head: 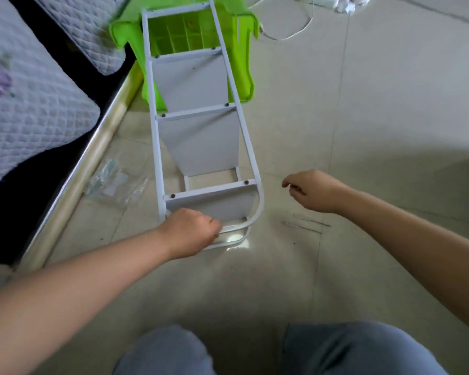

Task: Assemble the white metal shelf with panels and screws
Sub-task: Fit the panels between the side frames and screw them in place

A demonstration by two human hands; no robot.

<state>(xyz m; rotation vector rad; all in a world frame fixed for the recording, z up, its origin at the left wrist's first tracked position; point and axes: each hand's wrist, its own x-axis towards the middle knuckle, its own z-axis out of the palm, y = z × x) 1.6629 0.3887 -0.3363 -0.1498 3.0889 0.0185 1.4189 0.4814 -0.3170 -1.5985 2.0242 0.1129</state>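
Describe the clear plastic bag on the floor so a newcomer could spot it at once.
Start at the bed's shiny metal edge rail running diagonally on the left. Between it and the white shelf frame lying on the tiled floor sits the crumpled plastic bag. It is the only see-through thing there, flat on the tiles, left of the frame.

Likely a home bedroom: quilted bedding (30,109) on a bed beside a tiled floor (390,131).

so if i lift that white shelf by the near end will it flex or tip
The shelf probably stays stiff: three panels look screwed between its rails. Being tall, narrow and thin-tubed, it is likely light but may swing sideways. The left hand grips only the curved near end, so steady it.
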